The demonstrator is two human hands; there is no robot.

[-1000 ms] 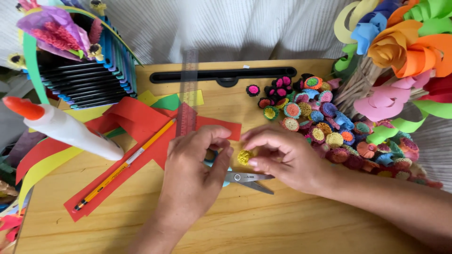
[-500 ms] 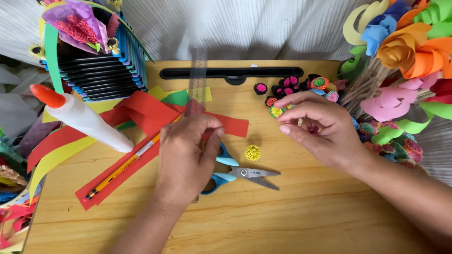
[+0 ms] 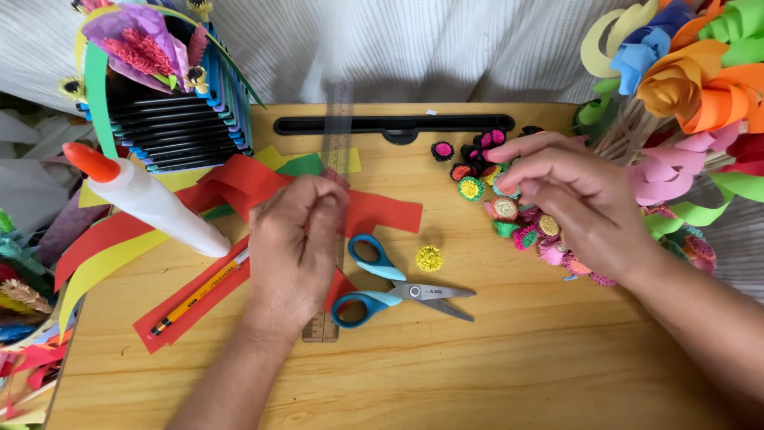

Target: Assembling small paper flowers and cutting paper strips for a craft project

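At centre frame the left hand (image 3: 298,243) lies on the clear ruler (image 3: 337,135) and red paper strips (image 3: 382,213), fingers curled, grasping nothing visible. At centre right the right hand (image 3: 577,199) rests, fingers bent, over small paper flower centres (image 3: 471,189). A yellow paper centre (image 3: 429,258) lies beside the blue-handled scissors (image 3: 390,291) on the bench (image 3: 517,358).

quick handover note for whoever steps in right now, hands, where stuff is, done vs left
Left hand: resting on the clear ruler and red paper strips.
Right hand: over the pile of small paper flower centres, fingers curled; whether it holds one cannot be told.
Yellow centre lies loose beside the blue scissors. Pencil and glue bottle lie left.
Done: many centres made. Left: red strips uncut.
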